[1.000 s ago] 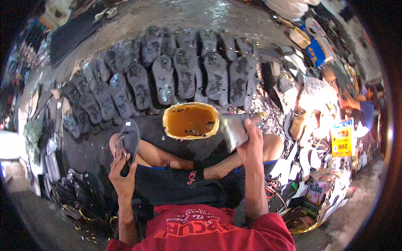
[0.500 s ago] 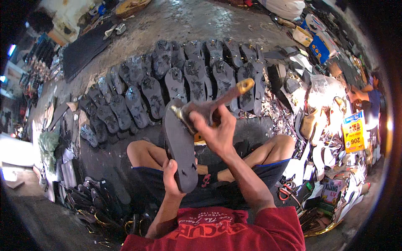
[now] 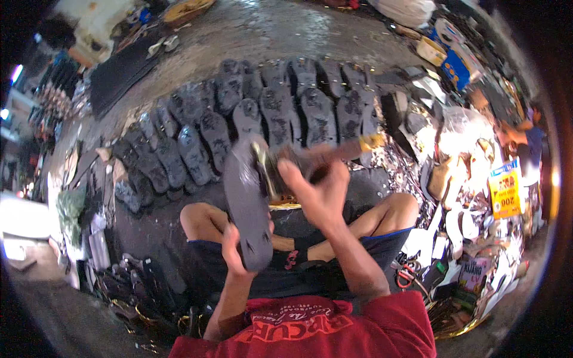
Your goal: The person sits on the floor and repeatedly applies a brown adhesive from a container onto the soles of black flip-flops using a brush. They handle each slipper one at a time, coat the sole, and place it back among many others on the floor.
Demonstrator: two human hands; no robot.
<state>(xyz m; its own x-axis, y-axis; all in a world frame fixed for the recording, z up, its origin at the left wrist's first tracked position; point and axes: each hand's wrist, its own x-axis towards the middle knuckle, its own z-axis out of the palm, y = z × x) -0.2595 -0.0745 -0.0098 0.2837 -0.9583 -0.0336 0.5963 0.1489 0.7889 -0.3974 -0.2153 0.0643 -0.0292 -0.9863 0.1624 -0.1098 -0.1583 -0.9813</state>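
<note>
My left hand (image 3: 237, 252) grips the heel end of a dark grey sandal sole (image 3: 248, 206), thumb on its near face. The sole stands lengthwise above my lap, with small slots near its lower end. My right hand (image 3: 322, 194) is closed round a hammer-like tool (image 3: 352, 147); its exact kind is unclear. It has a dark shank, a yellow outer end and a shiny metal head that lies against the sole's upper right edge. Motion blurs the tool and fingers. Beyond, several dark soles (image 3: 277, 116) with patchy black surfaces lie in overlapping rows.
Offcuts and scraps (image 3: 459, 230) pile up on the right, beside a yellow printed packet (image 3: 506, 188) and a clear plastic bag (image 3: 459, 125). Dark straps and pieces (image 3: 134, 280) lie at lower left. A black sheet (image 3: 122, 74) is at far left. Another person's arm (image 3: 513, 134) shows at right.
The sole has shifted slightly left and its top has turned. My right hand has moved a little right and down, and the tool's yellow end has swung lower and to the right.
</note>
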